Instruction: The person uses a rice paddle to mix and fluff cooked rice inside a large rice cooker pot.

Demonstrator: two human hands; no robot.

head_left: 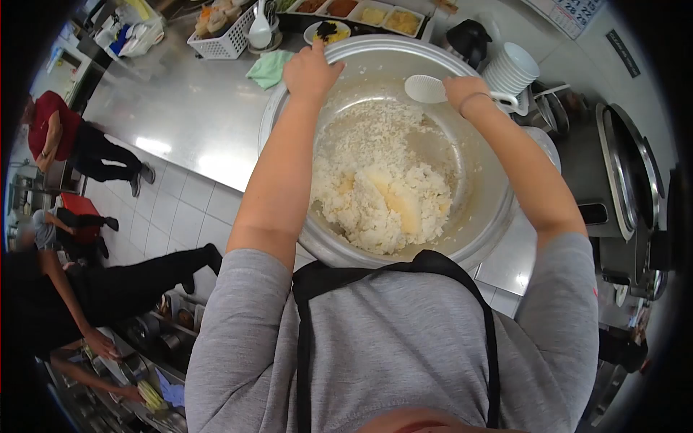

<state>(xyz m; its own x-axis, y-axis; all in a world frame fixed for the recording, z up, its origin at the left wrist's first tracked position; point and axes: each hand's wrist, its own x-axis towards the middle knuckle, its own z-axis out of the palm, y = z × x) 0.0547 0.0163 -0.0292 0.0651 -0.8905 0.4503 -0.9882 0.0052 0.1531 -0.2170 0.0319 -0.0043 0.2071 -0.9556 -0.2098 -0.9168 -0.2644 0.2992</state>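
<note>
Grey shirt (404,346) nearest. Right fingers (455,88) grip white oval-bladed paddle (424,89), blade leftward, long axis crosswise; left fingers (318,52) at pot rim (397,45), closure indeterminable.

White and silver, touched with colour
Gleams silver in the pot (482,162) and across the worktop (173,94); shows white in the rice (361,225), pale yellow in the patch (404,206) across it, white in the paddle (424,89) and stacked bowls (514,66). Turns mint green in the cloth (270,68), black and yellow in the food (328,33) on the small plate (345,30). Runs heathered grey over the shirt (397,339), plain black along the apron straps (304,339), dark red on a co-worker's top (60,124), in a pale grid on the floor (173,189).
</note>
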